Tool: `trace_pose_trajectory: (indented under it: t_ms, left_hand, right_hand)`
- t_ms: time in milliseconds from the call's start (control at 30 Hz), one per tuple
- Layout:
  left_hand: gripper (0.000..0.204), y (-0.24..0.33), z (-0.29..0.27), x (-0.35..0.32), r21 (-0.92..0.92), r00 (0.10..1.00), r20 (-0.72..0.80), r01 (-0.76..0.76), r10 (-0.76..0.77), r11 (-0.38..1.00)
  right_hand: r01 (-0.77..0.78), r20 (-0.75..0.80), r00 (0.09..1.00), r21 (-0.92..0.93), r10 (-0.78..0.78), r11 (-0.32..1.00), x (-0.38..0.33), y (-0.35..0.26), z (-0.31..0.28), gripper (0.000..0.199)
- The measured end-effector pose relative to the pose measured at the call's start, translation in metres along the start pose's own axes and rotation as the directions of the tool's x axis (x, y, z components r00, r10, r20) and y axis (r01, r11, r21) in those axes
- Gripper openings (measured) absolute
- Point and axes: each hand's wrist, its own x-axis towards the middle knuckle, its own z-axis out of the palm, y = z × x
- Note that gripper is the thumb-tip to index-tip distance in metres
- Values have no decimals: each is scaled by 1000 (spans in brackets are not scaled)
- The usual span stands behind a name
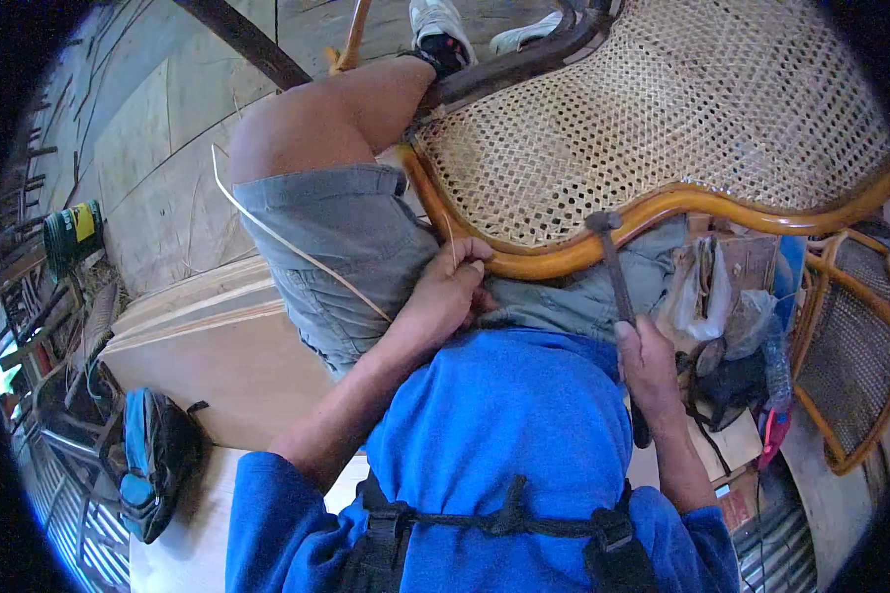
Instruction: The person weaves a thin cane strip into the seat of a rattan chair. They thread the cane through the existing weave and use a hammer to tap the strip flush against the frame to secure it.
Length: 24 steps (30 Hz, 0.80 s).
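Presently, the person sits with a woven cane chair panel resting across the lap, its curved orange wooden frame lying against the grey shorts. Left hand is closed at the frame's lower edge, fingers pressed together and pinching a thin pale cane strand that runs away over the left thigh. Right hand is wrapped firmly around the handle of a hammer; the hammer head sits touching the frame's rim, just right of the left hand. Blue shirt fills the lower centre. A blue and black bag lies on the boards at the left, well apart. Cluttered paper and tools sit beside the right forearm
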Motion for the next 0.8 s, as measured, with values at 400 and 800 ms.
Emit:
trace_pose_trajectory:
  t_ms: [400, 800]
  left_hand:
    - [19, -10, -1, 5, -53, 1000, -17, -8, 7, 999]
    - [18, -10, -1, 4, -59, 1000, -19, -16, 15, 998]
  right_hand:
    - [57, -100, 993, -54, -62, 997, 3, -7, 0, 30]
    - [-76, 6, 997, 52, 76, 996, 2, 0, -4, 30]
